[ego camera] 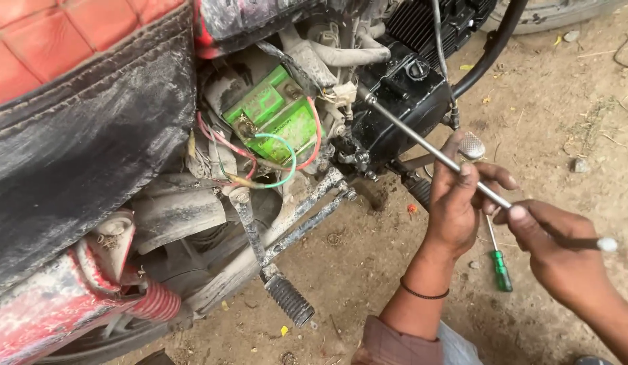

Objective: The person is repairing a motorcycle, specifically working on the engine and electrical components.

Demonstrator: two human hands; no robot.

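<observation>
Both hands grip a long metal socket wrench (pixel 429 145) — left hand (pixel 456 203) closed round mid-shaft, right hand (pixel 564 260) closed on the handle end. Its tip sits on the black engine casing (pixel 402 94), just beside the green battery (pixel 273 111). Advisable: keep the shaft square to the fastener, left hand steadying. A green screwdriver (pixel 500 263) lies on the dirt.

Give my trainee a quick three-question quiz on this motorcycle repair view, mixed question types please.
1. True or false: both hands hold the long metal rod tool.
2. What colour is the battery in the open side of the motorcycle? A red, B green, C blue.
3. What lies on the dirt ground between the left hand and the right hand?

Key: 1 true. 2 B. 3 a green-handled screwdriver.
</observation>
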